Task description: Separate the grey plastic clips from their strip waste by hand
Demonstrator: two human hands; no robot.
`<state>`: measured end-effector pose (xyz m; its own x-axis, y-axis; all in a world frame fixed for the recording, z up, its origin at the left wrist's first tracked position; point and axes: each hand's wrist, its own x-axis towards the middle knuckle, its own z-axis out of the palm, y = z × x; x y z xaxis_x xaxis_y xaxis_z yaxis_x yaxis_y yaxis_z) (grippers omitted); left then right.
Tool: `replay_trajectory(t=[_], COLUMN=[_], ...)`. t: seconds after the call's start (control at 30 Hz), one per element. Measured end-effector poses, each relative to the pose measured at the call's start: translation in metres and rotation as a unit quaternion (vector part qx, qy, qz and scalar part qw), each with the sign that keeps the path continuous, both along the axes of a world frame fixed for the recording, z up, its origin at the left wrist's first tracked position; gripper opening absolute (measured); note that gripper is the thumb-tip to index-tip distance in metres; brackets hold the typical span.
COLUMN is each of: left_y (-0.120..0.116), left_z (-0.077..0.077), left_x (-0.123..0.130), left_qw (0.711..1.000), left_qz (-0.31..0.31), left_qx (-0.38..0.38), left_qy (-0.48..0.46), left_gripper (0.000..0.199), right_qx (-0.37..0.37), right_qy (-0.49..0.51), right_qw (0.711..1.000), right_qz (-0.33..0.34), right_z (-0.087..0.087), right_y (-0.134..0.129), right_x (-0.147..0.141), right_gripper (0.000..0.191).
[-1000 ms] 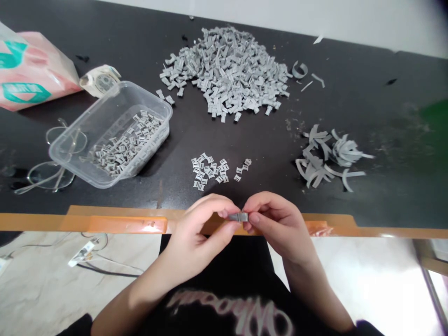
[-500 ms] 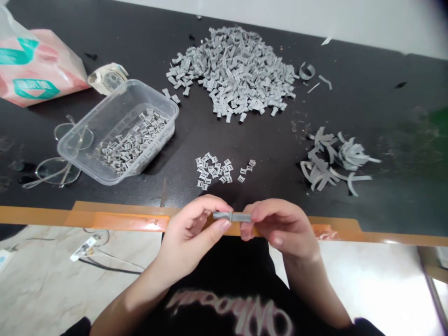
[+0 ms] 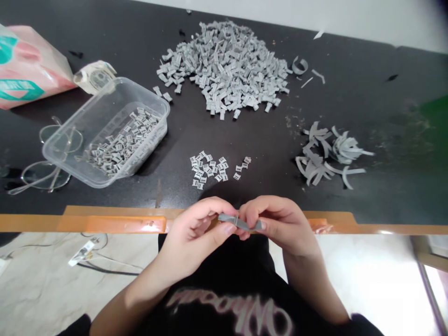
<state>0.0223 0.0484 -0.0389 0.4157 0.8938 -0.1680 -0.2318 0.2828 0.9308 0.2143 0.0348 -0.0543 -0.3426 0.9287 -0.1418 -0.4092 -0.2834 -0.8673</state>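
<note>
Between both hands, just over the table's front edge, is a grey strip (image 3: pixel 249 227) with a small grey buckle-like piece around it near the middle. My left hand (image 3: pixel 203 231) pinches its left part between thumb and fingers. My right hand (image 3: pixel 280 221) grips the right part, thumb below and fingers behind. Fingers partly cover the strip. Just beyond the hands lie several small flat grey pieces (image 3: pixel 206 169) with slots. Farther right is a loose bunch of curved grey strips (image 3: pixel 315 161).
A large heap of grey clip-like parts (image 3: pixel 227 70) stands at the back. To the left, a clear plastic box (image 3: pixel 105 100) holds small grey pieces, with eyeglasses (image 3: pixel 45 175) beside it. A pink packet (image 3: pixel 35 65) and crumpled paper (image 3: pixel 95 77) lie behind. Orange tape (image 3: pixel 122 224) lines the table edge.
My right thumb has come up against the strip, and the right hand has moved closer to the left. The strip's right end now bends downward. The camera view has shifted slightly.
</note>
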Motion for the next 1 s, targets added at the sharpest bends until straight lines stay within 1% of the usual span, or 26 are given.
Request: replay_trajectory(t=[0.1, 0.2, 0.3, 0.43, 0.63, 0.77, 0.83, 0.9, 1.0], left_y=[-0.001, 0.0, 0.002, 0.002, 0.0, 0.002, 0.003, 0.004, 0.004], left_z=[-0.002, -0.001, 0.003, 0.006, 0.004, 0.005, 0.005, 0.004, 0.001], left_x=[-0.004, -0.009, -0.012, -0.012, -0.014, -0.016, -0.016, -0.014, -0.01], left_qw=[0.994, 0.973, 0.951, 0.933, 0.929, 0.916, 0.907, 0.894, 0.857], left_qz=[-0.02, -0.052, -0.076, -0.071, -0.064, -0.096, -0.109, -0.104, -0.077], left_qx=[0.081, 0.174, 0.233, 0.267, 0.278, 0.289, 0.303, 0.324, 0.377], left_qy=[0.07, 0.139, 0.191, 0.228, 0.236, 0.26, 0.271, 0.29, 0.342], left_gripper=[0.01, 0.014, 0.015, 0.015, 0.016, 0.012, 0.011, 0.011, 0.011], right_qx=[-0.031, -0.058, -0.068, -0.075, -0.057, -0.055, -0.061, -0.068, -0.042], right_qy=[-0.053, -0.111, -0.142, -0.151, -0.173, -0.174, -0.174, -0.193, -0.263], right_qw=[0.998, 0.992, 0.987, 0.985, 0.982, 0.982, 0.983, 0.979, 0.963], right_qz=[0.02, 0.028, 0.026, 0.023, 0.041, 0.037, 0.023, -0.002, -0.047], right_z=[0.007, 0.013, 0.017, 0.019, 0.021, 0.021, 0.021, 0.021, 0.021], right_y=[0.001, 0.003, 0.004, 0.006, 0.01, 0.01, 0.009, 0.006, -0.002], right_x=[0.005, 0.008, 0.007, 0.004, 0.002, 0.004, 0.002, -0.002, -0.01], right_gripper=[0.007, 0.008, 0.012, 0.018, 0.016, 0.017, 0.017, 0.015, 0.015])
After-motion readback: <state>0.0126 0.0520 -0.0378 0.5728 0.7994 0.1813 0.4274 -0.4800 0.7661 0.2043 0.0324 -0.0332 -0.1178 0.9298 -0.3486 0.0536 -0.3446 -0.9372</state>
